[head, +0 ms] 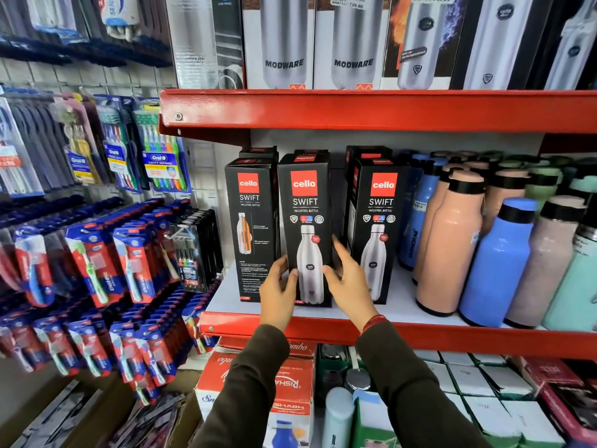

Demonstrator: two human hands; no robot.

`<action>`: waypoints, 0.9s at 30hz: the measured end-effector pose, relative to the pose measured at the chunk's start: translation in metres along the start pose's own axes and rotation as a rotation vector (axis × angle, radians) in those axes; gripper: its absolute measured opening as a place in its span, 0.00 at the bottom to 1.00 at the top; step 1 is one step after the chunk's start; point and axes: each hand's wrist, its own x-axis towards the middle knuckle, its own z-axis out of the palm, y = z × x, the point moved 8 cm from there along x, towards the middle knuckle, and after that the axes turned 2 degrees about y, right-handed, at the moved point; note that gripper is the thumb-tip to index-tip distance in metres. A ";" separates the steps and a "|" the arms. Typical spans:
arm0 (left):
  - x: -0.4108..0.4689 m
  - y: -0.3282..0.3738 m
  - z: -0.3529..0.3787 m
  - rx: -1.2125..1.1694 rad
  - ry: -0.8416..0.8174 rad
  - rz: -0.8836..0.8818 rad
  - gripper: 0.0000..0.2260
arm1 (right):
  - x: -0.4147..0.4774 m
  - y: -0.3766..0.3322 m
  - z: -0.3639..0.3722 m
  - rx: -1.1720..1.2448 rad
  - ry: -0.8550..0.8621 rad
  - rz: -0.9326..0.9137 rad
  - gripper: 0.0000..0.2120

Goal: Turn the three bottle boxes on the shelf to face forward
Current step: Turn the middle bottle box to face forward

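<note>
Three tall black bottle boxes stand in a row on the white shelf (400,305). The left box (250,221) shows a side panel with an orange cutaway bottle and small text. The middle box (307,215) shows its front with a steel bottle picture. The right box (379,221) also shows its front. My left hand (277,292) grips the middle box's lower left edge, thumb on the front. My right hand (349,279) holds its lower right side, fingers reaching into the gap between the middle and right boxes. More black boxes stand behind the row.
Peach bottles (449,247), blue bottles (497,263) and pale ones crowd the shelf to the right. A red shelf lip (452,337) runs below my wrists; another red shelf (355,108) sits overhead. Toothbrush packs (97,260) hang on the left. Cartons (290,383) sit underneath.
</note>
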 end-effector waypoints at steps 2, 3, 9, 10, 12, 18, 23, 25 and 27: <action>0.000 -0.003 0.001 0.008 0.022 -0.006 0.19 | 0.001 0.007 0.001 -0.005 0.026 0.009 0.29; 0.000 -0.005 0.001 0.017 0.032 -0.013 0.19 | 0.001 0.011 0.002 -0.009 0.039 0.012 0.30; -0.001 -0.006 0.003 0.062 0.043 -0.018 0.19 | 0.002 0.019 0.007 -0.006 0.098 0.022 0.29; -0.001 -0.006 0.004 0.068 0.040 -0.019 0.19 | 0.003 0.019 0.007 -0.009 0.108 0.027 0.29; 0.002 -0.005 0.010 0.079 0.055 -0.029 0.19 | 0.010 0.025 0.005 -0.009 0.104 0.034 0.29; 0.001 -0.001 0.011 0.102 0.069 -0.014 0.18 | 0.010 0.029 0.007 -0.030 0.151 0.040 0.28; -0.004 0.005 0.010 0.111 0.098 0.012 0.20 | 0.004 0.023 0.002 -0.038 0.192 0.034 0.27; -0.009 0.011 0.008 0.101 0.123 0.062 0.21 | -0.005 0.020 -0.001 -0.034 0.233 0.026 0.28; -0.014 0.015 0.005 0.061 0.136 0.083 0.22 | -0.013 0.013 -0.005 -0.025 0.286 -0.004 0.26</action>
